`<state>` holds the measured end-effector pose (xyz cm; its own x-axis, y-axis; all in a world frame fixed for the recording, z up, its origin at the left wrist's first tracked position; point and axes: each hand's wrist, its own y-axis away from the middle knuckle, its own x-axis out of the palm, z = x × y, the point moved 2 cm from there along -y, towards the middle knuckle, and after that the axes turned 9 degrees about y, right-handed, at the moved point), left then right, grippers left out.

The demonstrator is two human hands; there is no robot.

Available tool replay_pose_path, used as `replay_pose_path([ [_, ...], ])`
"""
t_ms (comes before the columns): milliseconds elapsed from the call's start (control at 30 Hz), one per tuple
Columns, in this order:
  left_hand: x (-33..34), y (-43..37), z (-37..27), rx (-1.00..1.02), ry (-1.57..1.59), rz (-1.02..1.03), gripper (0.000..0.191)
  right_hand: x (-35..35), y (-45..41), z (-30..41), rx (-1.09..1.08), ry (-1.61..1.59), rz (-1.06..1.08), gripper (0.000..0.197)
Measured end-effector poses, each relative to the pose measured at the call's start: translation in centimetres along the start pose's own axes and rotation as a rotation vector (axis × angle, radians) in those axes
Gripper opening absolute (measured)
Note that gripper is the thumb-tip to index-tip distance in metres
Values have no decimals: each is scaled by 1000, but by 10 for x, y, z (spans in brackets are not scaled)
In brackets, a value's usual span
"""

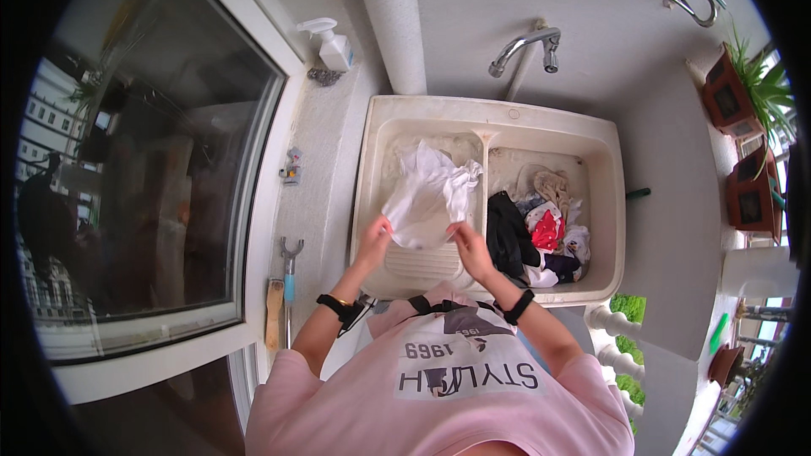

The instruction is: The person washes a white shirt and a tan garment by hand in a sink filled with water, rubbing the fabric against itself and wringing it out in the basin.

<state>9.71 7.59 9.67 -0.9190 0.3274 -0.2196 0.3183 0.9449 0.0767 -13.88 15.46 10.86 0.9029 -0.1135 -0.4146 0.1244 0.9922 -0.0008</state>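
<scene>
A wet white garment (423,187) is stretched between my two hands over the left basin of a laundry sink (437,107). My left hand (377,233) pinches its near left edge. On the right, my right hand (466,239) grips the opposite corner between thumb and fingers. The garment's far part hangs down into the left basin, where there seems to be shallow water. A ribbed washboard slope (423,263) lies just below the garment's near edge. In the right basin is a heap of clothes, among them a black garment (507,231) and a red dotted cloth (547,230).
A chrome faucet (526,50) juts from the wall above the right basin. On the left ledge stand a white spray bottle (332,47), a wooden-backed brush (274,313) and a pole with a forked end (290,266). Potted plants (732,98) line the right side.
</scene>
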Motion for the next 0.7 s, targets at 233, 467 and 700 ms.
replay_pose_path([
  [233,28,44,46,-88,-547,200,17,46,25,-63,-17,117,552,19],
  [467,98,22,60,-265,-677,-57,73,33,-58,-117,-47,352,116,22],
  [700,131,31,79,-219,-769,55,98,27,-156,-170,93,811,-167,48],
])
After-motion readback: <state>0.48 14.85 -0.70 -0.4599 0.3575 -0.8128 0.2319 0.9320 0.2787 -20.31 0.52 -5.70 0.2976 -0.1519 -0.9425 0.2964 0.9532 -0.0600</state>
